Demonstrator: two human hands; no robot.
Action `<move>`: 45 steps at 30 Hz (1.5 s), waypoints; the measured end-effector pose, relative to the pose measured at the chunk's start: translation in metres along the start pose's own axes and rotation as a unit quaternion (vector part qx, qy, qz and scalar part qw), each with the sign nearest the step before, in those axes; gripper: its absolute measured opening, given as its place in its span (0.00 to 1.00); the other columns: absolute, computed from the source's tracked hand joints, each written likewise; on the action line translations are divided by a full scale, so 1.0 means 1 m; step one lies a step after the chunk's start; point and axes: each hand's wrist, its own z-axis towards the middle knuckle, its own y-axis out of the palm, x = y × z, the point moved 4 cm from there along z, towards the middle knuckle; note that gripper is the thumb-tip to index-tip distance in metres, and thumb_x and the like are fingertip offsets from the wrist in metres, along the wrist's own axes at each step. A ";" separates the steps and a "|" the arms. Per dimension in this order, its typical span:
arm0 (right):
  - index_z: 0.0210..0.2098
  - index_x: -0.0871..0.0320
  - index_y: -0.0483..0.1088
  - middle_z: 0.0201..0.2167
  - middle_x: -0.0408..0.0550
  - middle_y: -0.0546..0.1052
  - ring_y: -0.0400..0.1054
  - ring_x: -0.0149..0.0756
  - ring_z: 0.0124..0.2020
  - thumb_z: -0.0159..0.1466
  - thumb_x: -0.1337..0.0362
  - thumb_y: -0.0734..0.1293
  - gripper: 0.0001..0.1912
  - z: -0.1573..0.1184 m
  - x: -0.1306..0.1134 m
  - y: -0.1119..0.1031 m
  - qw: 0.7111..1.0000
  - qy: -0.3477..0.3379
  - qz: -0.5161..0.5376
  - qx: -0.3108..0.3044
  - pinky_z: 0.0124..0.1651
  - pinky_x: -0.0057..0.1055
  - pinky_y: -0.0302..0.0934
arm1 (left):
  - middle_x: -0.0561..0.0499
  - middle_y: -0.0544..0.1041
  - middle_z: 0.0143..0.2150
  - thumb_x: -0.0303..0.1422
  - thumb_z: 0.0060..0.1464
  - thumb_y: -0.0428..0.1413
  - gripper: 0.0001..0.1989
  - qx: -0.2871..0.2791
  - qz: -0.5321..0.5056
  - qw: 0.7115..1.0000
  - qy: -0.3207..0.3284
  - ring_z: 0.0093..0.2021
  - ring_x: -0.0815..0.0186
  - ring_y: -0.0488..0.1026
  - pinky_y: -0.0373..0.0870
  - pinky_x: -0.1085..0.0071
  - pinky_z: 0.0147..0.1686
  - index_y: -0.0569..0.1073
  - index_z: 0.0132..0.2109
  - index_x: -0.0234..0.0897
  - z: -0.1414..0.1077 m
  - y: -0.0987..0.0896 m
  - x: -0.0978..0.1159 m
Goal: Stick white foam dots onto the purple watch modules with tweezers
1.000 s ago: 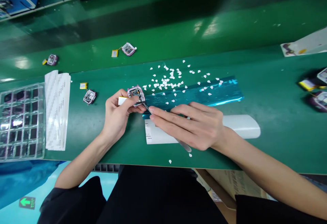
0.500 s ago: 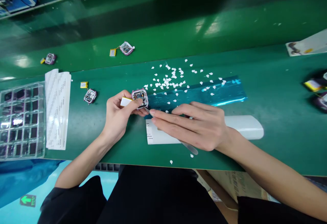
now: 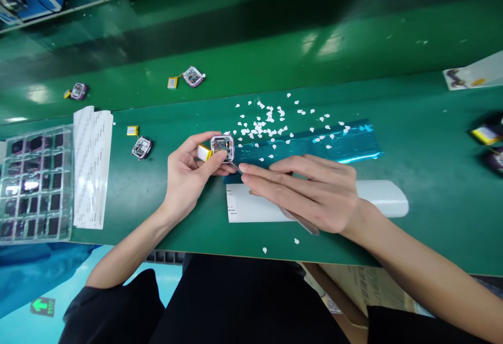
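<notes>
My left hand (image 3: 188, 171) holds a small open watch-like case (image 3: 222, 146) with a circuit board inside, thumb on its lower edge. A yellow-edged battery (image 3: 204, 152) sticks out at the case's left side. In my right hand (image 3: 314, 192) is a thin metal tool (image 3: 304, 223), probably tweezers, its tip at the case's lower right edge. Small white stickers (image 3: 259, 126) lie scattered behind the case, some on a strip of blue film (image 3: 353, 140). Under my right hand rests a white sheet (image 3: 381, 197).
At the left stand a clear compartment tray (image 3: 37, 184) and white printed strips (image 3: 92, 171). Other open cases with batteries lie on the green bench, one (image 3: 142, 147) left of my left hand, others at the back and far right.
The case has turned and shifted slightly right in my left hand, and more of the battery's yellow edge shows. My right hand and the tool have moved slightly right.
</notes>
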 end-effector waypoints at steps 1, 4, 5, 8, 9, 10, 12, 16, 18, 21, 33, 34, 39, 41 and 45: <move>0.42 0.59 0.78 0.44 0.45 0.82 0.74 0.32 0.31 0.65 0.71 0.73 0.06 0.000 0.000 0.000 1.000 -0.003 -0.005 0.003 0.27 0.29 0.68 | 0.53 0.81 0.33 0.29 0.50 0.68 0.15 -0.007 0.000 1.000 -0.002 0.27 0.68 0.80 0.81 0.74 0.31 0.78 0.46 0.40 0.000 0.001 0.000; 0.42 0.61 0.79 0.44 0.47 0.82 0.72 0.32 0.30 0.64 0.69 0.74 0.07 0.000 0.000 0.000 0.999 -0.033 -0.034 0.012 0.24 0.29 0.65 | 0.53 0.80 0.31 0.28 0.48 0.68 0.18 -0.060 0.031 0.998 -0.010 0.25 0.67 0.78 0.79 0.73 0.28 0.78 0.48 0.39 0.003 0.005 0.002; 0.42 0.62 0.79 0.44 0.48 0.82 0.72 0.32 0.30 0.64 0.69 0.74 0.07 0.000 0.000 0.001 0.998 -0.044 -0.045 0.008 0.23 0.29 0.64 | 0.53 0.79 0.29 0.29 0.48 0.68 0.19 -0.078 0.053 0.996 -0.008 0.23 0.68 0.77 0.77 0.72 0.25 0.78 0.49 0.38 0.009 0.003 0.004; 0.43 0.60 0.79 0.46 0.47 0.82 0.73 0.31 0.32 0.66 0.68 0.72 0.05 -0.001 -0.001 0.004 0.996 -0.062 -0.069 0.000 0.25 0.28 0.65 | 0.54 0.78 0.28 0.29 0.48 0.68 0.17 -0.044 0.152 0.986 0.060 0.20 0.71 0.70 0.68 0.72 0.21 0.79 0.47 0.37 0.049 -0.024 0.016; 0.42 0.58 0.79 0.46 0.45 0.82 0.73 0.31 0.33 0.67 0.69 0.71 0.05 -0.002 -0.001 0.004 0.995 -0.062 -0.075 0.006 0.26 0.28 0.66 | 0.55 0.78 0.30 0.28 0.47 0.68 0.17 0.013 0.190 0.976 0.109 0.21 0.71 0.70 0.67 0.72 0.23 0.79 0.46 0.39 0.069 -0.041 0.024; 0.41 0.57 0.79 0.46 0.43 0.82 0.73 0.31 0.33 0.67 0.69 0.71 0.05 -0.002 -0.001 0.004 0.995 -0.060 -0.079 0.016 0.27 0.27 0.66 | 0.56 0.77 0.30 0.28 0.47 0.68 0.18 0.071 0.230 0.960 0.146 0.26 0.70 0.72 0.68 0.71 0.28 0.78 0.47 0.40 0.089 -0.059 0.032; 0.41 0.57 0.79 0.45 0.43 0.82 0.74 0.32 0.34 0.67 0.71 0.70 0.05 -0.002 -0.002 0.003 0.995 -0.055 -0.077 0.030 0.27 0.28 0.66 | 0.52 0.78 0.33 0.29 0.50 0.66 0.17 0.141 0.338 0.918 0.149 0.38 0.60 0.76 0.70 0.64 0.43 0.77 0.49 0.39 0.128 -0.090 0.041; 0.45 0.61 0.78 0.48 0.49 0.81 0.75 0.35 0.39 0.67 0.73 0.69 0.08 -0.003 -0.003 0.003 0.996 -0.057 -0.063 0.004 0.31 0.30 0.68 | 0.37 0.77 0.52 0.34 0.55 0.61 0.11 0.198 0.492 0.835 0.148 0.62 0.40 0.64 0.49 0.43 0.63 0.77 0.45 0.36 0.167 -0.112 0.047; 0.45 0.62 0.78 0.49 0.50 0.81 0.75 0.36 0.39 0.67 0.74 0.69 0.08 -0.005 -0.004 0.004 0.996 -0.062 -0.062 0.000 0.32 0.30 0.68 | 0.36 0.72 0.60 0.36 0.58 0.58 0.13 0.156 0.514 0.821 0.194 0.69 0.40 0.56 0.40 0.43 0.66 0.77 0.48 0.38 0.172 -0.099 0.042; 0.45 0.62 0.78 0.49 0.50 0.80 0.76 0.36 0.40 0.66 0.74 0.69 0.09 -0.006 -0.004 0.006 0.996 -0.067 -0.063 -0.005 0.32 0.30 0.69 | 0.38 0.71 0.62 0.36 0.58 0.57 0.11 0.067 0.522 0.822 0.216 0.72 0.43 0.51 0.36 0.46 0.68 0.76 0.47 0.39 0.180 -0.074 0.033; 0.42 0.56 0.66 0.36 0.49 0.81 0.77 0.38 0.37 0.72 0.73 0.55 0.10 -0.012 0.011 0.008 0.968 0.149 0.171 0.106 0.35 0.34 0.74 | 0.50 0.81 0.37 0.39 0.60 0.59 0.11 -0.045 0.105 0.983 0.142 0.28 0.64 0.79 0.74 0.67 0.33 0.65 0.43 0.42 0.061 0.004 0.035; 0.41 0.55 0.65 0.30 0.45 0.78 0.75 0.34 0.31 0.72 0.73 0.55 0.11 -0.013 0.014 0.008 0.951 0.195 0.208 0.124 0.31 0.31 0.72 | 0.50 0.81 0.37 0.40 0.60 0.59 0.12 -0.074 0.084 0.987 0.112 0.24 0.65 0.78 0.73 0.68 0.28 0.66 0.46 0.42 0.041 0.012 0.031; 0.51 0.57 0.66 0.24 0.37 0.74 0.64 0.26 0.17 0.70 0.68 0.65 0.10 -0.011 0.013 0.012 0.946 0.265 0.174 0.072 0.20 0.24 0.61 | 0.50 0.81 0.34 0.44 0.59 0.61 0.15 -0.123 0.023 0.991 0.045 0.26 0.63 0.82 0.81 0.67 0.30 0.70 0.46 0.41 -0.018 0.031 0.015; 0.49 0.56 0.68 0.28 0.39 0.78 0.68 0.27 0.20 0.68 0.69 0.67 0.10 -0.009 0.011 0.014 0.957 0.245 0.147 0.054 0.23 0.23 0.63 | 0.51 0.81 0.34 0.42 0.61 0.60 0.13 -0.118 0.021 0.991 0.059 0.26 0.63 0.82 0.82 0.68 0.30 0.70 0.46 0.39 -0.023 0.031 0.010; 0.46 0.55 0.70 0.34 0.42 0.82 0.74 0.29 0.26 0.68 0.72 0.66 0.09 -0.011 0.008 0.017 0.971 0.203 0.118 0.054 0.31 0.27 0.69 | 0.51 0.81 0.36 0.33 0.65 0.56 0.07 -0.106 0.042 0.985 0.128 0.28 0.65 0.83 0.82 0.72 0.28 0.71 0.48 0.38 -0.026 0.028 0.005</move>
